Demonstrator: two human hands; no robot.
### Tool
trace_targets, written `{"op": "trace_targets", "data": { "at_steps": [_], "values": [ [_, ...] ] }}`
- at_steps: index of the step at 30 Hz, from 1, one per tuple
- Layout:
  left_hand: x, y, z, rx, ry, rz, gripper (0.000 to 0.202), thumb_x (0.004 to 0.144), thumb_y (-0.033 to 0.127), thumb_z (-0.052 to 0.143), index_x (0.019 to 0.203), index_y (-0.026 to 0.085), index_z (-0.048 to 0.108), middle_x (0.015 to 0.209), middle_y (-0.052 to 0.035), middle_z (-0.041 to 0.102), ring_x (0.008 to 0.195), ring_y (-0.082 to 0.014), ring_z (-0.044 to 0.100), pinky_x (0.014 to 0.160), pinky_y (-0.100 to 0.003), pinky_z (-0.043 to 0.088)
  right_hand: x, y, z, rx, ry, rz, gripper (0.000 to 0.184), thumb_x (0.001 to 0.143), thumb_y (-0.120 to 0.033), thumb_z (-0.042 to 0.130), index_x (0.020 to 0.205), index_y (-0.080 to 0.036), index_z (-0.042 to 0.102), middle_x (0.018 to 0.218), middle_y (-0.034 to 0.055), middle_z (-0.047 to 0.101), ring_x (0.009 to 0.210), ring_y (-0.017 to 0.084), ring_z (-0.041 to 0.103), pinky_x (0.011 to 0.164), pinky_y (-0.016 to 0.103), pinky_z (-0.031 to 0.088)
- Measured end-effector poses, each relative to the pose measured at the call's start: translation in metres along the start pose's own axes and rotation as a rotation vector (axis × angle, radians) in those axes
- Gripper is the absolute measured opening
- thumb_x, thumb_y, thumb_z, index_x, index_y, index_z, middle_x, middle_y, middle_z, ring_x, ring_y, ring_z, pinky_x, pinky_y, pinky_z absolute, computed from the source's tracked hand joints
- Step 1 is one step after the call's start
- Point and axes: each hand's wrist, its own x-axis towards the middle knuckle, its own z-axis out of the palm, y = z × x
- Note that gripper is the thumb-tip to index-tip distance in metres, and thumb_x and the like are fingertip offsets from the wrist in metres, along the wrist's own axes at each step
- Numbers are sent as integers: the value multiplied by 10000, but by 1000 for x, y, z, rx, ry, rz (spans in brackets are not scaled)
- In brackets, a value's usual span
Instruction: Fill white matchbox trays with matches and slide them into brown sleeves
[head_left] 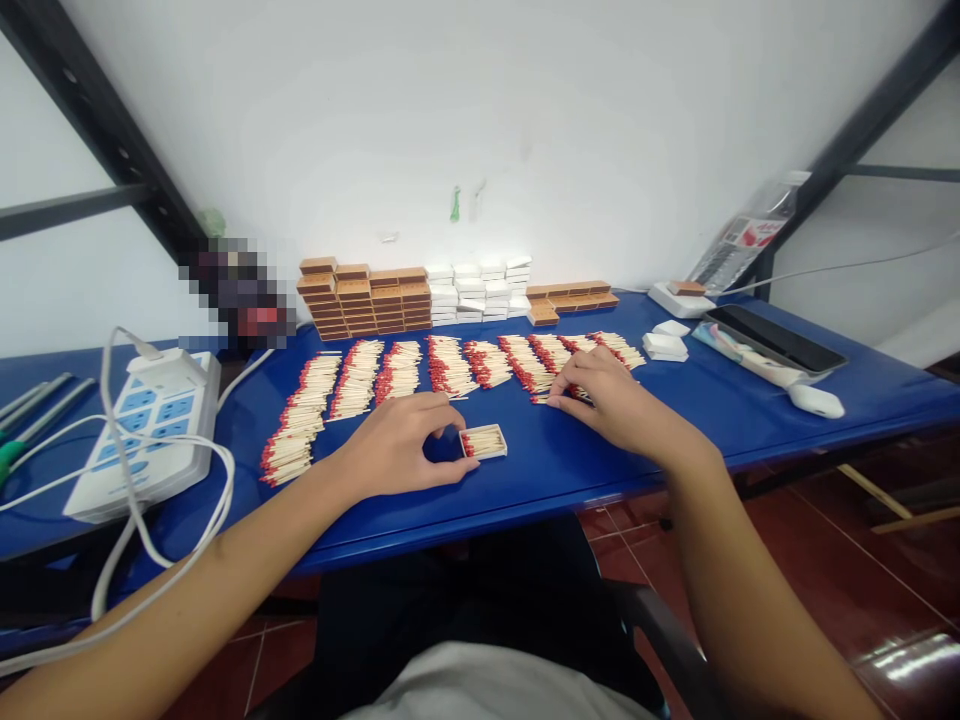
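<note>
Near the desk's front, a small white matchbox tray point(493, 452) lies with red-headed matches in it. My left hand point(405, 440) grips the tray's left end between thumb and fingers. My right hand point(611, 400) is curled over the front of the match rows to the right, its thumb and fingers closed around some matches point(576, 391); how many is hidden. Several rows of loose matches point(300, 420) fan across the desk, red heads mostly to the left.
Brown matchboxes point(367, 300) and white trays point(480, 293) stand stacked along the wall. More white trays point(665, 345) sit right. A power strip point(150, 430) with cables lies left. A phone point(776, 338), white adapter point(681, 300) and plastic bottle point(750, 235) are right, on the blue desk point(420, 510).
</note>
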Motion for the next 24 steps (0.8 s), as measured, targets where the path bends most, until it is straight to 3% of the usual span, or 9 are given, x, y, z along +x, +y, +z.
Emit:
{"op": "trace_targets", "data": {
  "at_steps": [6, 11, 16, 24],
  "values": [
    [1, 2, 0, 6, -1, 6, 209, 927, 412, 792, 972, 219, 727, 816, 2, 657, 739, -166, 635, 650, -285, 458, -1, -19, -7, 31, 15, -13, 213, 1067, -351, 575, 908, -243, 667, 988, 94, 684, 1049, 310, 577, 1041, 540, 440],
    [0, 2, 0, 8, -5, 8, 220, 929, 423, 792, 978, 218, 729, 804, 4, 648, 739, -168, 635, 651, -283, 457, 0, -61, -11, 83, 1, -86, 155, 1083, -321, 589, 983, -237, 671, 1043, 89, 663, 1078, 295, 568, 1015, 500, 463],
    [1, 2, 1, 19, 3, 30, 209, 926, 399, 796, 960, 209, 717, 812, 5, 656, 731, -162, 625, 654, -285, 450, 4, -96, -1, 134, -14, -176, 115, 1083, -256, 601, 998, -222, 670, 1045, 85, 657, 1070, 280, 557, 954, 450, 487],
    [1, 3, 1, 22, 2, 27, 204, 920, 389, 795, 922, 210, 699, 817, 3, 655, 735, -164, 623, 654, -289, 452, 8, -103, 8, 99, -12, -188, 147, 1085, -216, 581, 968, -221, 671, 1024, 89, 661, 1042, 287, 558, 955, 477, 496]
  ]
}}
